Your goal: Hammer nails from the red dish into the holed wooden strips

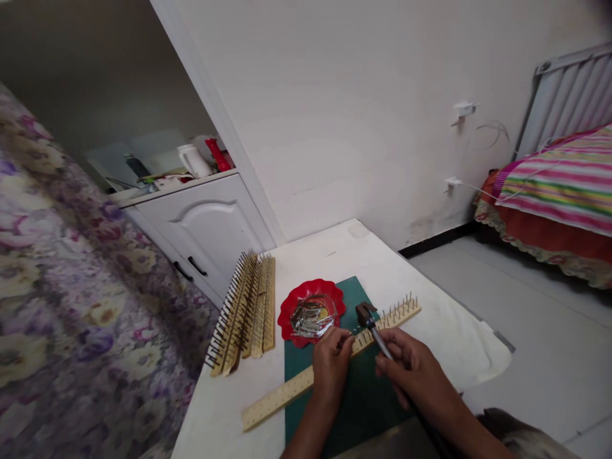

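My right hand (414, 370) is wrapped round the handle of a hammer (380, 340), whose head is just above a long wooden strip (282, 394). The strip lies slantwise across a green mat (356, 395). Nails stand upright along its right part, while small holes dot the bare left part. My left hand (331, 357) rests on the strip, thumb and fingertips pinched at what looks like a nail, mostly hidden by the fingers. Just beyond that hand, a red scalloped dish (287, 310) holds many loose nails.
Several finished-looking nail-studded strips (269, 306) lie side by side at the left of the white table (335, 255). Behind stands a white cabinet (215, 223) with things on top. A floral curtain (105, 306) hangs left; a bed (564, 185) is at far right.
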Demonstrator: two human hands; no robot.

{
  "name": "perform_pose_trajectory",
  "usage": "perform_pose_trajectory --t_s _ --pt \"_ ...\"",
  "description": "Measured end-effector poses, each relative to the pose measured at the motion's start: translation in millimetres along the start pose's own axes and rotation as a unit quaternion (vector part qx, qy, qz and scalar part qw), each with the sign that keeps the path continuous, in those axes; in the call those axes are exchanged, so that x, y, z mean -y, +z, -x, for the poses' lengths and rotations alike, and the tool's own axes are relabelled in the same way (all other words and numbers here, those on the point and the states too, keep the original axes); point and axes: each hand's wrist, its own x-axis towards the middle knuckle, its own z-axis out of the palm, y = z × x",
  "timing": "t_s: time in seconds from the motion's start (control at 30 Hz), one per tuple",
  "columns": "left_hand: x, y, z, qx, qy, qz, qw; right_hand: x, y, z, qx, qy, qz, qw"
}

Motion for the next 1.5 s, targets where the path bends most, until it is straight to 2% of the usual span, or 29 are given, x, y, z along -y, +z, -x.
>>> perform_pose_trajectory --t_s 0.2,0.73,0.9,1.07,1.5 --pt "4 2.5 2 -0.002 -0.009 -0.006 1.0 -2 9 -2 0.037 0.01 0.026 0.999" --pt "7 5.3 1 -0.005 0.0 0.003 1.0 -1 17 -1 0.015 0.0 0.093 0.996" --pt "7 5.5 1 -0.011 0.005 0.007 1.0 -4 17 -2 0.004 -0.016 0.073 0.997" --pt "8 6.0 1 -0.01 -0.001 -0.004 1.0 -2 18 -1 0.012 0.012 0.08 0.997" --pt "5 5.8 2 -0.002 -0.009 0.008 1.0 2 15 0 0.02 0.018 0.051 0.998"
